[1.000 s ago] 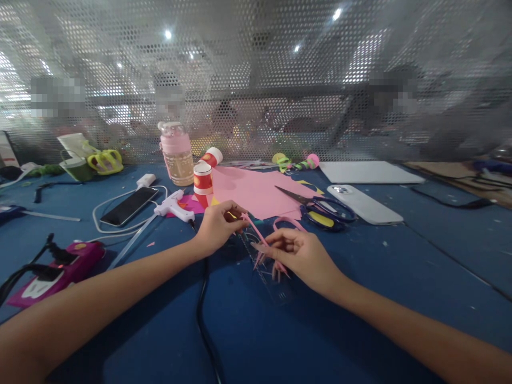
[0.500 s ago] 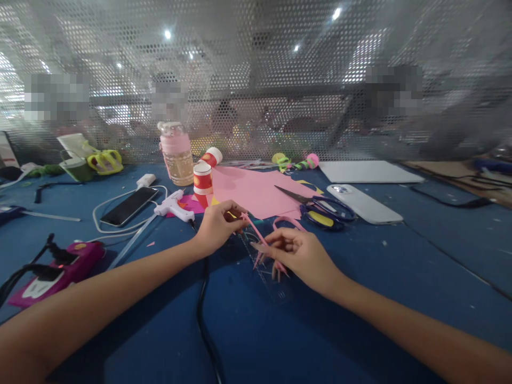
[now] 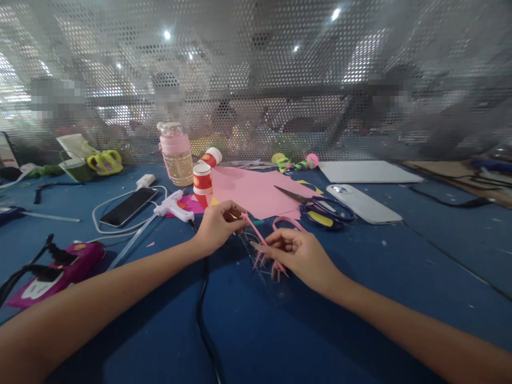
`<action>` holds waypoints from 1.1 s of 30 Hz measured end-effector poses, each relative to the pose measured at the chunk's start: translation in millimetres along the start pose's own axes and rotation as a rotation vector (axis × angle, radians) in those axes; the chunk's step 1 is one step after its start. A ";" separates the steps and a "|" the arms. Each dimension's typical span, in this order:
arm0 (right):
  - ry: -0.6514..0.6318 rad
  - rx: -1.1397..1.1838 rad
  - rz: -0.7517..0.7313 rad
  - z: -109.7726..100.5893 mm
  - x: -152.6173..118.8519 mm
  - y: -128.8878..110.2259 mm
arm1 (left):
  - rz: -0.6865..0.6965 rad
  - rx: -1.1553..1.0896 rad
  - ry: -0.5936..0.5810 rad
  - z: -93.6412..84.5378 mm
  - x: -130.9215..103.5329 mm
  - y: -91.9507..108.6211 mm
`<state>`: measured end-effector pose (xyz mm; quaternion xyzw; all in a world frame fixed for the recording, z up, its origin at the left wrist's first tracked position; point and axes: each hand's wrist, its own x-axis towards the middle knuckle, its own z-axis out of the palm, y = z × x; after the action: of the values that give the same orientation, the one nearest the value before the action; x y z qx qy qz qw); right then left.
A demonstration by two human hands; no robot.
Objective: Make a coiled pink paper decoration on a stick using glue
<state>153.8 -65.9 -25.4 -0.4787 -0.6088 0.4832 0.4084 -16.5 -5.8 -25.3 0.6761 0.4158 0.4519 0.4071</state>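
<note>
From my remote seat I am working a narrow pink paper strip above a blue table, my left hand pinching its upper end between thumb and fingers, my right hand pinching it lower down. The strip is slanting between the two hands, and a pink loop is arching behind the right one. A clear plastic template is lying below. Beyond, scissors are resting partly over pink paper sheets, with a white glue gun lying to the left.
</note>
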 end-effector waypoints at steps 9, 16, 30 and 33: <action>-0.002 -0.020 -0.001 -0.1 0.4 2.1 | -0.007 -0.026 -0.011 -1.0 -0.5 0.3; -0.006 -0.037 -0.009 -1.7 1.3 3.6 | -0.001 -0.019 -0.002 -0.7 0.1 -1.2; -0.022 -0.015 -0.014 -1.1 2.0 4.4 | -0.007 -0.045 0.007 -0.1 -0.2 0.6; -0.030 -0.016 -0.012 -0.9 2.1 5.1 | -0.002 -0.052 0.007 -0.1 -0.4 0.6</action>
<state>155.2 -63.3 -30.1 -0.4711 -0.6215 0.4828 0.3984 -16.5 -6.3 -24.8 0.6633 0.4060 0.4645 0.4236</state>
